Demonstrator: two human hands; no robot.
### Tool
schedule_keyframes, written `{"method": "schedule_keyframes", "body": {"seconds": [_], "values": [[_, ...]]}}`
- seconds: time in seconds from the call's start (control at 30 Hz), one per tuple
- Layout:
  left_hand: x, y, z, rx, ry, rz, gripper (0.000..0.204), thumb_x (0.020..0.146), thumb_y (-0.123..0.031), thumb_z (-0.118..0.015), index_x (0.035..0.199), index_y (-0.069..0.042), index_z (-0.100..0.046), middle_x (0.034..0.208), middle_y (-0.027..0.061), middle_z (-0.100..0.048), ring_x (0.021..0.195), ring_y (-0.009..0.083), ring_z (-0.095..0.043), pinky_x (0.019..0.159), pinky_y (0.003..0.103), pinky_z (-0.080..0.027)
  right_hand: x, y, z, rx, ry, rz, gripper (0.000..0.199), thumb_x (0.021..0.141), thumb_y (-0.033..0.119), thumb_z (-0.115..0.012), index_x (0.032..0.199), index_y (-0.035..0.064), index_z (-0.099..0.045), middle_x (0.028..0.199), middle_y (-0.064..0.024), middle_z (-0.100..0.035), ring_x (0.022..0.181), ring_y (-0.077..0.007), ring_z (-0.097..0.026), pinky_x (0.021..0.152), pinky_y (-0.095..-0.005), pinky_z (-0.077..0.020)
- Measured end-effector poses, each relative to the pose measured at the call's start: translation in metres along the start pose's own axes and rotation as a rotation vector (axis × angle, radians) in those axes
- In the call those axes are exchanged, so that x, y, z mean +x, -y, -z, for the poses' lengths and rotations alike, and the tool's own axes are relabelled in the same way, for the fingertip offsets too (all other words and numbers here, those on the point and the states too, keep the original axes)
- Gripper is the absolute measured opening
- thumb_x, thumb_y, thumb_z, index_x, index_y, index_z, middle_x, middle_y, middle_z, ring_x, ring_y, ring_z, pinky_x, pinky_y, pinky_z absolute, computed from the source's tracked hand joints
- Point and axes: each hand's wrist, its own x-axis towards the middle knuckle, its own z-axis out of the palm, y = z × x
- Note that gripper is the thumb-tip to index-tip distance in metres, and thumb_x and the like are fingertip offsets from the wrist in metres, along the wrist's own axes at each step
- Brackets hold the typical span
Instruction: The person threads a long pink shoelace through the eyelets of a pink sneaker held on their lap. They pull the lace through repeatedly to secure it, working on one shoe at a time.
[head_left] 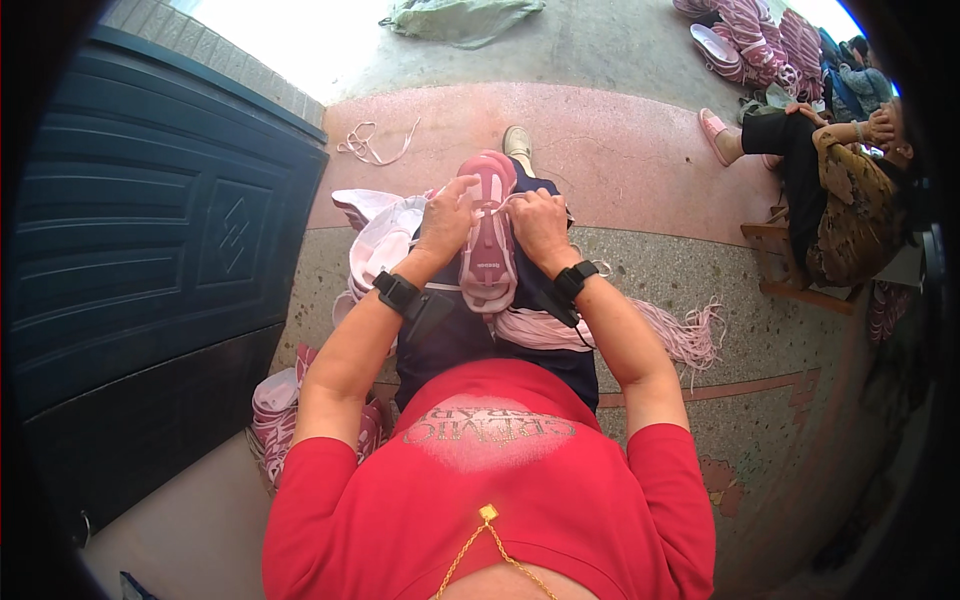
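Observation:
A pink and mauve sneaker (pixel 487 250) lies lengthwise over my lap, its patterned mauve face up. My left hand (pixel 448 222) is at its left edge near the far end, fingers bent inward; whether they pinch the lace is too small to tell. On the other edge, my right hand (pixel 540 228) is closed on a thin pale shoelace (pixel 505 204) that runs across the sneaker toward my left hand. A bundle of pale pink laces (pixel 680 332) stretches from my lap out to the right. White and pink shoes (pixel 385 243) are bunched beside my left wrist.
A dark blue door (pixel 150 200) stands at the left. More pink shoes (pixel 275 410) are piled by my left elbow. A loose lace (pixel 375 145) lies on the floor ahead. A person (pixel 850 190) sits on a wooden stool (pixel 790 265) at right, near a shoe heap (pixel 760 45).

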Motion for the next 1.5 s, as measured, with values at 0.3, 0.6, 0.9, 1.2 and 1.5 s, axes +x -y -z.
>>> {"method": "schedule_keyframes", "body": {"seconds": [0.3, 0.6, 0.9, 1.2, 1.5], "values": [[0.008, -0.011, -0.036, 0.866, 0.118, -0.027, 0.020, 0.077, -0.029, -0.063, 0.083, -0.010, -0.068, 0.083, 0.0139, -0.068, 0.080, 0.0313, -0.067, 0.069, 0.042, -0.053, 0.000, -0.012, -0.003, 0.103, 0.154, 0.069, 0.027, 0.081, 0.026, -0.056, 0.096, 0.0050, -0.064, 0.099, -0.0114, -0.063, 0.101, -0.0294, -0.055, 0.084, -0.0474, -0.0423], [-0.002, 0.015, -0.046, 0.894, -0.043, -0.267, 0.017, 0.082, -0.023, -0.058, 0.078, -0.007, -0.062, 0.079, 0.0122, -0.065, 0.074, 0.0302, -0.066, 0.062, 0.044, -0.052, 0.003, -0.023, -0.008, 0.265, 0.050, 0.227, 0.016, 0.075, 0.017, -0.056, 0.082, 0.0041, -0.063, 0.085, -0.0125, -0.062, 0.086, -0.0306, -0.058, 0.076, -0.0434, -0.0455], [-0.006, 0.012, -0.053, 1.072, -0.018, -0.437, 0.011, 0.080, -0.018, -0.056, 0.081, -0.008, -0.061, 0.079, 0.0085, -0.062, 0.077, 0.0242, -0.063, 0.062, 0.039, -0.049, 0.001, -0.023, -0.008, 0.429, 0.046, 0.154, 0.016, 0.074, 0.016, -0.060, 0.081, 0.0010, -0.062, 0.084, -0.0155, -0.062, 0.088, -0.0328, -0.058, 0.078, -0.0427, -0.0457], [-0.075, -0.031, -0.002, 0.842, 0.111, -0.522, 0.013, 0.085, -0.014, -0.054, 0.085, -0.004, -0.061, 0.075, 0.0067, -0.060, 0.070, 0.0177, -0.060, 0.062, 0.036, -0.045, -0.051, 0.028, 0.024, 0.222, -0.238, 0.372, 0.016, 0.083, 0.012, -0.057, 0.097, 0.0069, -0.064, 0.105, -0.0072, -0.062, 0.104, -0.0262, -0.056, 0.087, -0.0389, -0.0432], [-0.059, -0.016, 0.066, -0.186, 0.272, 0.174, 0.034, 0.092, -0.014, -0.051, 0.123, 0.000, -0.051, 0.084, 0.0031, -0.064, 0.067, 0.0056, -0.056, 0.057, 0.019, -0.042, -0.356, -0.279, 0.216, 1.126, -1.200, -0.883, 0.028, 0.081, -0.004, -0.048, 0.109, -0.0073, -0.051, 0.062, 0.0004, -0.045, 0.054, -0.0119, -0.048, 0.063, -0.0306, -0.0508]]}}
